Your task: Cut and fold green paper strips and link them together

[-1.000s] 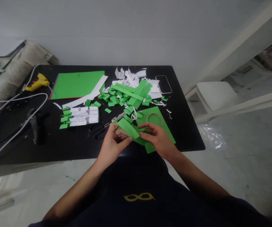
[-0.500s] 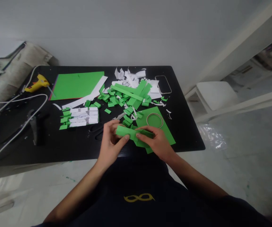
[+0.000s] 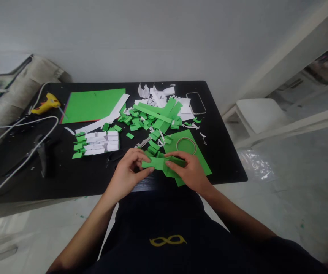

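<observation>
A folded strip of green paper (image 3: 156,163) stretches between my two hands near the table's front edge. My left hand (image 3: 129,169) pinches its left end between thumb and fingers. On its right part, my right hand (image 3: 188,171) grips with the thumb in front and the fingers behind. Under and beyond my right hand lies a green sheet (image 3: 202,161) with a roll of tape (image 3: 186,145) on it. Scissors (image 3: 143,143) lie just past my left hand, their handles partly covered by it. Small folded green paper pieces (image 3: 135,123) are heaped beyond the strip.
Left of centre sits a block of white and green folded pieces (image 3: 101,142). Behind are a green sheet stack (image 3: 95,104), white scraps (image 3: 158,95) and a phone (image 3: 196,103). A yellow glue gun (image 3: 46,104), a white cable (image 3: 42,142) and a black tool (image 3: 42,156) lie left.
My left hand has shifted slightly left and down along the strip, its thumb now nearer the strip's lower edge. My right hand keeps its grip. The view has tilted a little.
</observation>
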Demonstrator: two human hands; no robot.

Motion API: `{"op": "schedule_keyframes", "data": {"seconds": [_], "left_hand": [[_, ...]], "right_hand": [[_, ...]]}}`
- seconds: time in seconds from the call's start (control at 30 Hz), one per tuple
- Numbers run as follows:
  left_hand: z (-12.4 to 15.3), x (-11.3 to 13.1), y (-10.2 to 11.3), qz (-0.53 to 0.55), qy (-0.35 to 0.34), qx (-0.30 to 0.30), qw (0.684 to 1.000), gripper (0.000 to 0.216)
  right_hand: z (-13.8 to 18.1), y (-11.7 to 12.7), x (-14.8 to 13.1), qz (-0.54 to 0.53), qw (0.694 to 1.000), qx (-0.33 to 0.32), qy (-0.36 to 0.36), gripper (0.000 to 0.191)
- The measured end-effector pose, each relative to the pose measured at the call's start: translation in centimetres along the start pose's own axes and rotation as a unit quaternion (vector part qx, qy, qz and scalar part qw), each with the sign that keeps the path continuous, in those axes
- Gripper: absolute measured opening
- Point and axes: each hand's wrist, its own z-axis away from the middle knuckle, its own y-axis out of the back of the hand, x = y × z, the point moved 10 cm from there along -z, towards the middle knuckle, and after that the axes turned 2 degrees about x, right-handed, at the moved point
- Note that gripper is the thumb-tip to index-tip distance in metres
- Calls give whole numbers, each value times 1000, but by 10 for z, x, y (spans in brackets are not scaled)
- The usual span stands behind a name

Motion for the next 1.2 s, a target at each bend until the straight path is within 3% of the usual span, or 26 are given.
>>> {"op": "schedule_keyframes", "data": {"seconds": [0.37,0.67,0.83,0.97,1.2], "left_hand": [[2,-3,-18,-19,24,-81,996,15],[1,23,-23,-130,-75,-54,987,9],[1,37,-26,-170,-124,-49,976,11],[1,43,-29,-198,-149,-47,968,13],[6,48,-37,-223,-173,-61,957,19]], "right_hand": [[2,-2,2,11,1000,13,24,12],[3,-5,5,3,999,25,30,12],[4,-9,3,0,1000,-1,31,17],[4,-9,9,18,1000,-14,15,30],[1,-10,17,-5,1000,-21,-5,33]]}}
